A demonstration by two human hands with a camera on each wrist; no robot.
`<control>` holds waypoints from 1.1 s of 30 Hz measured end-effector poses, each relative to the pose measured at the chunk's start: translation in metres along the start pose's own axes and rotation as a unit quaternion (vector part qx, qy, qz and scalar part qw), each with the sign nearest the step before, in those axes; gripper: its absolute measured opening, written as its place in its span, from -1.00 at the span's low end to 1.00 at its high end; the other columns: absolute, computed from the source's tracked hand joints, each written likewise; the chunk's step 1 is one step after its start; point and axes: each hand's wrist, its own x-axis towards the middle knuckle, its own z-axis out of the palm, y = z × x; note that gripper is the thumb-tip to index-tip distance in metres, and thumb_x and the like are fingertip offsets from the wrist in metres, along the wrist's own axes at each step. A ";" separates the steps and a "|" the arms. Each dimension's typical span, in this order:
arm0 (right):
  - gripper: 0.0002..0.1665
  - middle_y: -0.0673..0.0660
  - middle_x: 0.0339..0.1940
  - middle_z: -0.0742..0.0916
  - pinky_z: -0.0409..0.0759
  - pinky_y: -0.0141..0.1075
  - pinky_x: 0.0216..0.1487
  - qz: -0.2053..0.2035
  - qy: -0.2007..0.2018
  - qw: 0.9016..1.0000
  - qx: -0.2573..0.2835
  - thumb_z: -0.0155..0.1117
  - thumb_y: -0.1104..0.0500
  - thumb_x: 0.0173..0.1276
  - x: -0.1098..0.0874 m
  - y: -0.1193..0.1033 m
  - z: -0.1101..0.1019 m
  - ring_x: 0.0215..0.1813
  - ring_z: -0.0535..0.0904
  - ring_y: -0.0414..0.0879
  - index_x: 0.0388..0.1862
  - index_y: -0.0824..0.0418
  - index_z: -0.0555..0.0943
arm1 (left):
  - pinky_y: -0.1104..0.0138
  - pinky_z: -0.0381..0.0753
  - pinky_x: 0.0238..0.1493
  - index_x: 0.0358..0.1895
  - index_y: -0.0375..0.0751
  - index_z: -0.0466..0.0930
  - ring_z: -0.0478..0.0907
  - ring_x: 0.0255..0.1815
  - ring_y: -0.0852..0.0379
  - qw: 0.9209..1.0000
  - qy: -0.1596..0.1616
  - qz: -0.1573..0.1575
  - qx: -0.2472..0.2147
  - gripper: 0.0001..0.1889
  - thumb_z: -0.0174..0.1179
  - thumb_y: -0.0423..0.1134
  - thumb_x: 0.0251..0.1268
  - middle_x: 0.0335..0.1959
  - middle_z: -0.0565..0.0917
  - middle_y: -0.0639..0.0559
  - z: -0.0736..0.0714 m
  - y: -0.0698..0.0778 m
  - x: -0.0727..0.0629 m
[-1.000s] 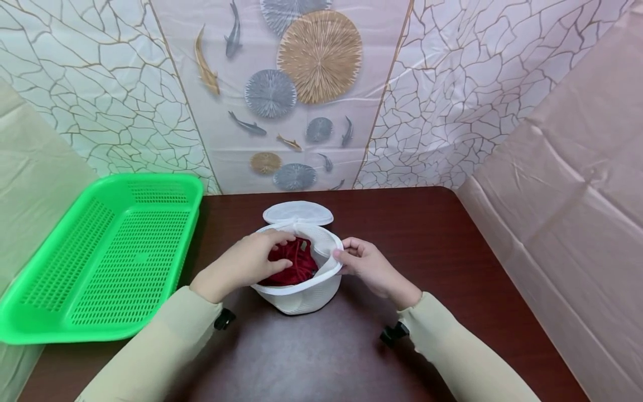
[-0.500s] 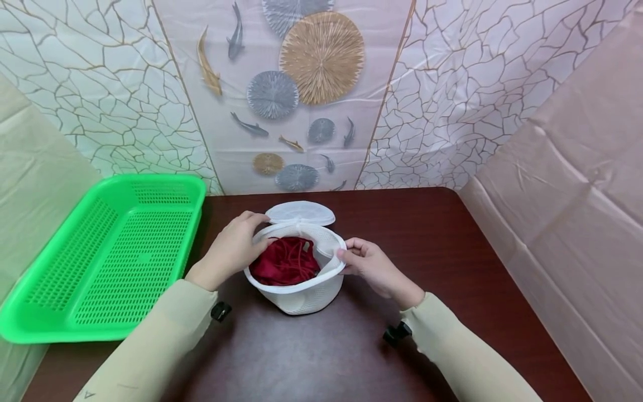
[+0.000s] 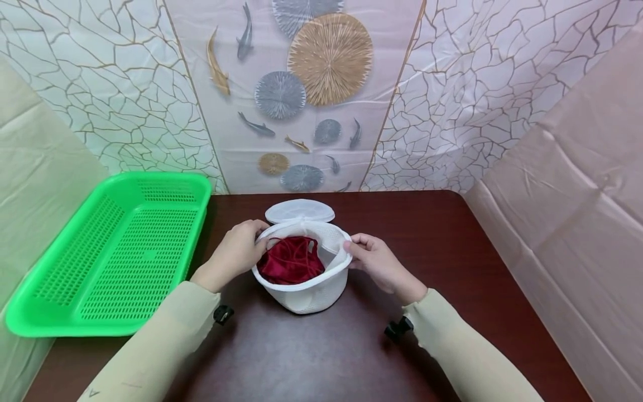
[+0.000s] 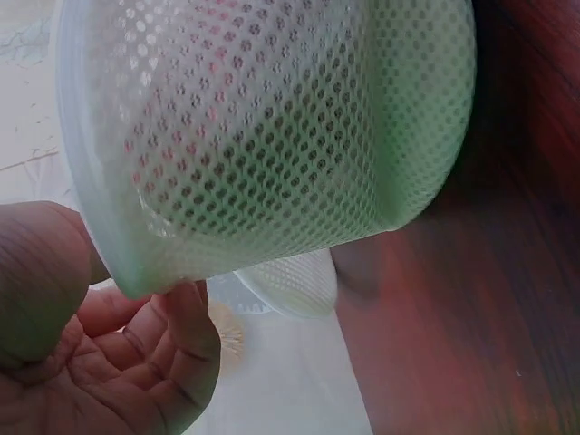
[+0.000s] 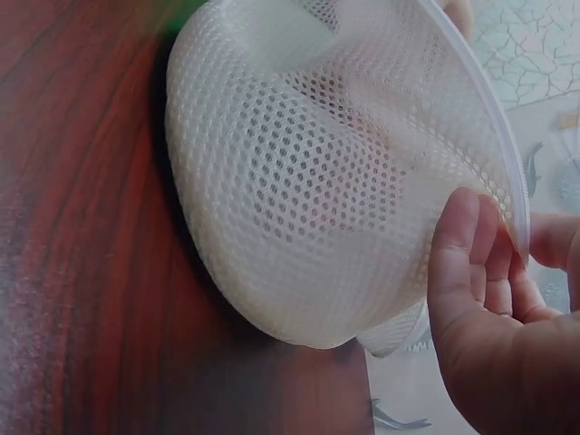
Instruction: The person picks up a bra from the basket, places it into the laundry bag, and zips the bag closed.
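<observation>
A white mesh laundry bag (image 3: 311, 296) stands on the table with its round lid (image 3: 300, 211) folded back behind the opening. Inside it lies dark red, shiny fabric (image 3: 288, 262) with thin cords or straps on top. My left hand (image 3: 235, 252) pinches the rim on the left, thumb inside and fingers outside. On the opposite side my right hand (image 3: 379, 263) pinches the rim the same way. Both wrist views show the honeycomb mesh wall (image 4: 263, 127) close up, with the curled fingers (image 5: 458, 245) against its outer face.
A green plastic basket (image 3: 201, 223) with a slotted bottom stands at the left of the dark reddish-brown table (image 3: 427, 223). Behind is a patterned wall covering (image 3: 281, 139) with fish and round motifs. A pale sheet (image 3: 562, 195) hangs along the right side.
My left hand has drawn back from over the red fabric to the bag's left rim and now holds it. My right hand keeps its hold on the right rim.
</observation>
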 end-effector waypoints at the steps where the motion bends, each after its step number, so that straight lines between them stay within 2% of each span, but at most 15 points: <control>1: -0.69 0.21 -0.18 0.67 0.64 -0.17 -0.11 -0.001 0.004 1.000 -0.001 0.15 0.22 0.46 0.001 -0.001 -0.001 -0.22 0.64 -0.07 0.00 0.46 0.48 | 0.16 0.57 -0.22 -0.03 -0.28 0.61 0.54 -0.30 0.02 1.000 -0.002 -0.003 -0.007 -0.77 0.21 -0.33 0.27 -0.24 0.64 -0.08 -0.001 0.001 0.000; 6: -0.69 0.19 -0.21 0.68 0.64 -0.22 -0.17 -0.008 0.024 1.000 -0.011 0.17 0.20 0.45 0.003 -0.005 -0.006 -0.26 0.63 -0.10 -0.02 0.45 0.50 | 0.24 0.54 -0.30 0.05 -0.26 0.54 0.52 -0.37 0.08 0.999 -0.021 -0.016 -0.046 -0.71 0.20 -0.32 0.27 -0.34 0.62 -0.02 -0.008 0.007 -0.002; 10: -0.70 0.18 -0.24 0.68 0.63 -0.25 -0.20 -0.008 0.036 0.999 -0.021 0.19 0.20 0.43 0.003 -0.007 -0.010 -0.28 0.63 -0.11 -0.04 0.44 0.51 | 0.26 0.48 -0.31 0.02 -0.24 0.55 0.47 -0.40 0.11 0.997 -0.033 -0.013 -0.069 -0.73 0.23 -0.31 0.26 -0.42 0.57 0.03 -0.009 0.009 -0.003; 13: -0.70 0.18 -0.22 0.69 0.63 -0.24 -0.19 -0.007 0.036 0.999 -0.030 0.19 0.20 0.43 0.002 -0.006 -0.010 -0.27 0.62 -0.11 -0.03 0.44 0.51 | 0.25 0.47 -0.31 -0.02 -0.23 0.58 0.46 -0.40 0.12 0.996 -0.027 -0.011 -0.084 -0.75 0.25 -0.27 0.27 -0.42 0.57 0.05 -0.007 0.006 -0.001; 15: -0.70 0.18 -0.21 0.68 0.63 -0.24 -0.18 -0.007 0.036 0.999 -0.035 0.19 0.20 0.44 0.001 -0.004 -0.009 -0.26 0.62 -0.11 -0.03 0.43 0.51 | 0.24 0.49 -0.27 0.00 -0.26 0.58 0.49 -0.37 0.10 0.993 -0.004 -0.014 -0.117 -0.73 0.24 -0.25 0.29 -0.39 0.59 0.01 -0.006 0.003 0.002; 17: -0.70 0.19 -0.20 0.68 0.63 -0.23 -0.18 -0.008 0.037 0.999 -0.035 0.19 0.20 0.44 0.001 -0.004 -0.009 -0.26 0.62 -0.11 -0.04 0.43 0.51 | 0.22 0.50 -0.22 0.03 -0.28 0.57 0.52 -0.31 0.06 0.985 0.038 -0.026 -0.166 -0.71 0.23 -0.23 0.31 -0.32 0.61 -0.04 -0.005 0.000 0.008; 20: -0.69 0.20 -0.20 0.68 0.63 -0.25 -0.19 -0.009 0.037 0.999 -0.037 0.18 0.19 0.45 0.000 -0.003 -0.009 -0.26 0.62 -0.12 -0.03 0.45 0.50 | 0.20 0.50 -0.17 0.08 -0.26 0.53 0.52 -0.21 0.02 0.963 0.107 -0.058 -0.242 -0.67 0.23 -0.19 0.32 -0.19 0.61 -0.11 -0.003 -0.005 0.017; 23: -0.66 0.21 -0.19 0.68 0.63 -0.25 -0.18 -0.009 0.032 0.999 -0.040 0.16 0.18 0.46 -0.001 -0.003 -0.008 -0.26 0.62 -0.12 -0.01 0.47 0.49 | 0.19 0.50 -0.15 0.09 -0.22 0.51 0.50 -0.16 0.00 0.944 0.143 -0.104 -0.278 -0.61 0.26 -0.11 0.30 -0.13 0.58 -0.11 0.002 -0.011 0.024; 25: -0.67 0.21 -0.20 0.67 0.63 -0.25 -0.19 -0.007 0.033 0.999 -0.041 0.16 0.19 0.46 -0.002 -0.002 -0.008 -0.26 0.62 -0.12 -0.01 0.47 0.49 | 0.19 0.49 -0.14 0.11 -0.22 0.48 0.49 -0.13 -0.01 0.940 0.141 -0.132 -0.283 -0.56 0.27 -0.06 0.28 -0.11 0.56 -0.13 0.006 -0.015 0.027; 28: -0.69 0.21 -0.20 0.67 0.63 -0.24 -0.20 -0.006 0.037 0.998 -0.042 0.16 0.20 0.46 -0.003 -0.001 -0.008 -0.26 0.62 -0.11 -0.02 0.46 0.49 | 0.19 0.50 -0.13 0.14 -0.22 0.44 0.49 -0.11 -0.03 0.935 0.121 -0.167 -0.287 -0.50 0.26 0.01 0.28 -0.09 0.53 -0.15 0.012 -0.021 0.031; 33: -0.72 0.23 -0.19 0.68 0.64 -0.22 -0.18 -0.007 0.032 0.999 -0.041 0.16 0.21 0.45 -0.003 0.002 -0.008 -0.26 0.63 -0.10 -0.04 0.44 0.50 | 0.21 0.52 -0.19 0.19 -0.23 0.39 0.53 -0.12 -0.09 0.926 0.095 -0.212 -0.297 -0.46 0.23 0.04 0.29 -0.06 0.51 -0.19 0.021 -0.027 0.033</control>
